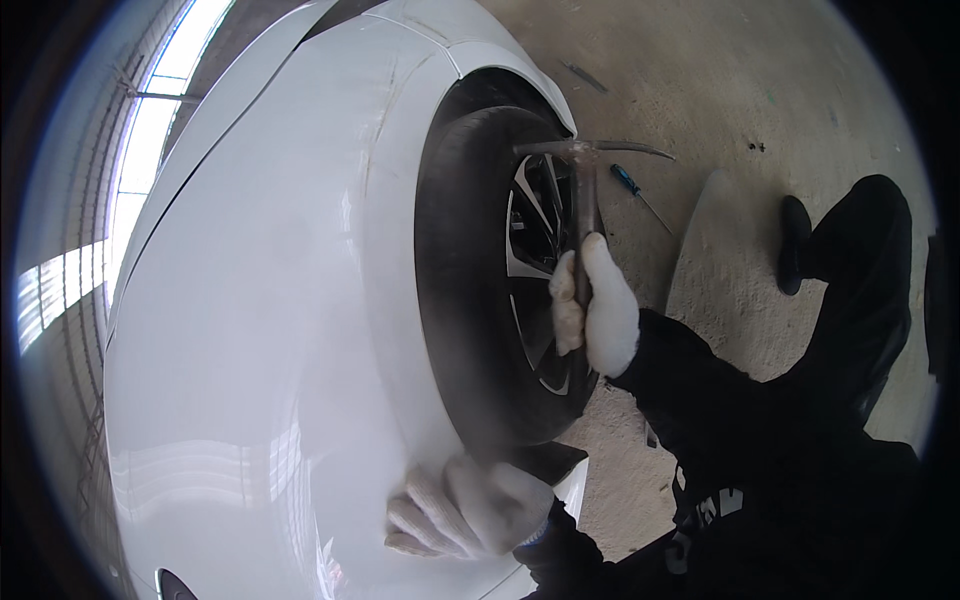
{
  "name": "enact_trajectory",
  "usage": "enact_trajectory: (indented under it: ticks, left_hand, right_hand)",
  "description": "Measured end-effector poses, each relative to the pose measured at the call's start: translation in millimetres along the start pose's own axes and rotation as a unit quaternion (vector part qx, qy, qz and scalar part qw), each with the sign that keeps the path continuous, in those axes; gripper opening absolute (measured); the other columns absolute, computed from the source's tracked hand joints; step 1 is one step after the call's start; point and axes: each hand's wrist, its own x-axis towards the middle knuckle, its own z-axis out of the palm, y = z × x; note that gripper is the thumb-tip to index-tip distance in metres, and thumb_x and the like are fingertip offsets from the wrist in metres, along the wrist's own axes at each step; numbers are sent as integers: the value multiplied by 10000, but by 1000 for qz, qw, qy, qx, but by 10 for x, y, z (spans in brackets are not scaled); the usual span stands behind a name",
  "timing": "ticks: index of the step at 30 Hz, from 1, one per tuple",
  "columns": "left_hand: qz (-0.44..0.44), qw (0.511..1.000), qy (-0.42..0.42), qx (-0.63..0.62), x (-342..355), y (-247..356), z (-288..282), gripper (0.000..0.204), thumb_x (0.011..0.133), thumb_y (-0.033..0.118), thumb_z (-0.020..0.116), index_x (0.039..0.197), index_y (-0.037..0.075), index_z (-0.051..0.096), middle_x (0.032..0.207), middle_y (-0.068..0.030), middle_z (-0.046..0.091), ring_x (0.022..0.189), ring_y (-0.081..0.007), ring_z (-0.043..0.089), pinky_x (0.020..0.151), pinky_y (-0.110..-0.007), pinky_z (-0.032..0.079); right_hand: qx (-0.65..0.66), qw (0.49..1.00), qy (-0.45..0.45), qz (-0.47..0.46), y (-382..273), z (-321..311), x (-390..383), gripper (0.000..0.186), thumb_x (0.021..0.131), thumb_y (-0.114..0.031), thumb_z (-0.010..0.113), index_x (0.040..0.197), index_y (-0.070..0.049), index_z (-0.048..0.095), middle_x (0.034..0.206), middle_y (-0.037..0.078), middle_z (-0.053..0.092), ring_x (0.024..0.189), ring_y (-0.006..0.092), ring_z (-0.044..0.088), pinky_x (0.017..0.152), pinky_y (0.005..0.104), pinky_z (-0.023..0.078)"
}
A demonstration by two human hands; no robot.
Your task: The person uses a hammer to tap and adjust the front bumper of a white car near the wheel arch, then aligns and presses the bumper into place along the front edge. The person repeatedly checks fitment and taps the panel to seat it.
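Observation:
My right hand (608, 310), in a white glove, is closed around the handle of a pick hammer (587, 190). The hammer's long, slim, curved head lies crosswise at the top of the wheel's opening, over the tire's edge. Behind it is the black tire (460, 280) with its silver-and-black spoked rim (530, 215), inside the wheel arch of a white car (270, 330). My left hand (470, 508), gloved too, lies on the white bodywork below the tire, its fingers stretched out to the left. Whether the hammer's tip touches anything cannot be made out.
On the concrete floor (690, 70), right of the wheel, lies a screwdriver (626, 180) with a blue handle. Farther off is a thin dark strip (585, 77). My bent leg (865, 250) and dark shoe (794, 245) are at the right. Bright windows (160, 120) show at the far left.

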Motion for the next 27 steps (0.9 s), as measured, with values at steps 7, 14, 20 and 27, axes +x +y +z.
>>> enact_trajectory:
  ticks: [7,14,20,27]
  left_hand:
    - [-2,968,-242,61,-562,29,-330,485,781,346,666,1159,46,706,1289,-173,634,1232,-370,565,1101,-562,361]
    - [126,950,-278,71,-1289,-268,-590,342,758,361,751,928,94,621,991,-93,542,887,-292,535,750,-487,403]
    - [71,954,-264,126,-1077,-66,-380,470,730,419,754,990,52,614,1074,-135,515,907,-327,526,742,-515,402]
    - [3,965,-206,164,-500,213,35,594,721,406,753,1092,-32,599,1205,-216,499,1051,-423,535,819,-603,415]
  right_hand:
    - [-257,963,79,-3,-1178,-804,428,512,1041,-542,417,750,-128,497,520,-25,409,376,116,374,375,299,366]
    - [154,977,38,144,-1589,-795,1149,434,1068,-470,411,755,-178,478,538,-98,340,450,74,398,443,264,390]
    - [132,925,-162,316,-1347,-532,824,586,1083,-547,245,791,-111,507,530,-94,335,448,47,379,444,259,327]
    - [88,924,-158,336,-970,-494,584,619,1040,-636,295,708,-147,481,450,-100,244,368,53,225,383,231,234]
